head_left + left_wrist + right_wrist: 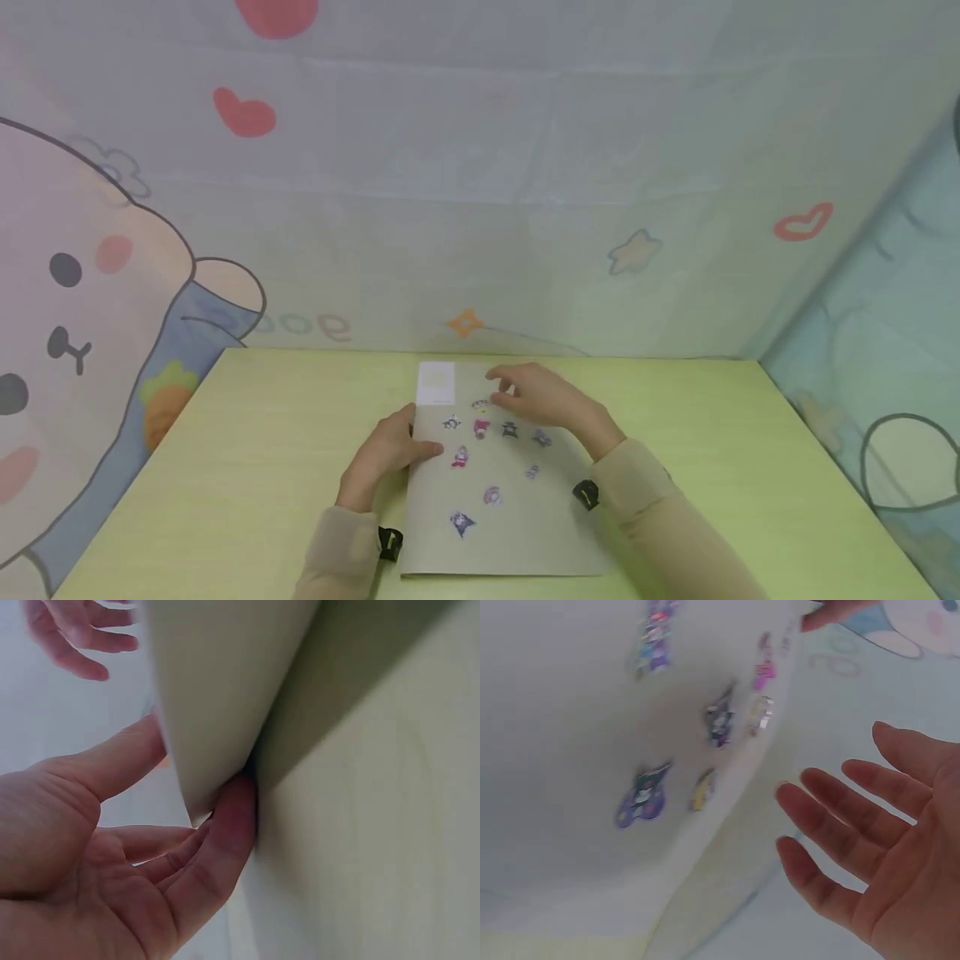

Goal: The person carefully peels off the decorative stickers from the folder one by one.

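A large greyish-beige paper sheet or folder [540, 533] stands in the middle of the table, with several small cartoon stickers scattered over its face. A white rectangular label [436, 371] sits in its top left corner. My left hand [384, 450] grips the left edge, thumb on the face and fingers behind, as the left wrist view shows. Over the upper right part, my right hand [543, 396] hovers with fingers spread and loosely bent, holding nothing. In the right wrist view a purple-winged sticker [643, 796] shows near that hand.
The pale yellow-green table [247, 467] extends on both sides of the sheet. Behind it hangs a curtain [480, 250] printed with hearts, stars and a large cartoon animal. Black wrist bands [390, 543] sit at both sleeves.
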